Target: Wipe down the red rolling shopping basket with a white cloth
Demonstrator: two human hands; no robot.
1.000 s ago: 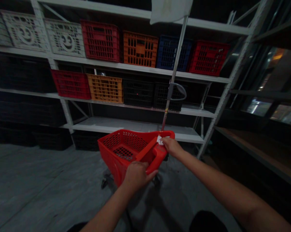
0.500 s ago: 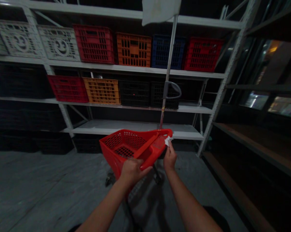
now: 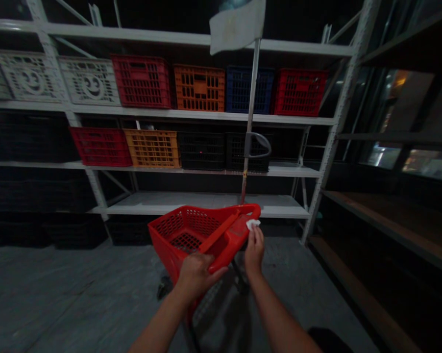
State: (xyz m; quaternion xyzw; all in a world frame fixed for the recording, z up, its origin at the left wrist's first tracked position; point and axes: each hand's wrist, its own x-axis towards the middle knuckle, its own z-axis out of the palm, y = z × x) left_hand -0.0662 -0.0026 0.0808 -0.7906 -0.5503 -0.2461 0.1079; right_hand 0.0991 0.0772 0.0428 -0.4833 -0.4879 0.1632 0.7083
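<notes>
A small red shopping cart with a perforated basket stands in front of me on dark wheeled legs. My left hand grips the near left end of its handle, thumb lying along the edge. In the fingertips of my right hand is a crumpled white tissue, pressed against the right part of the cart's handle. From the cart's far right corner rises a metal pole with a grey loop grip and a white flag on top.
A white metal rack spans the back, holding red, orange, blue, white and black plastic crates. On the right stands another shelf unit with brownish boards. The floor is grey concrete.
My right hand and the tissue have shifted slightly left along the cart's handle. The view has tilted up a little, showing more of the flag. My left hand keeps its grip.
</notes>
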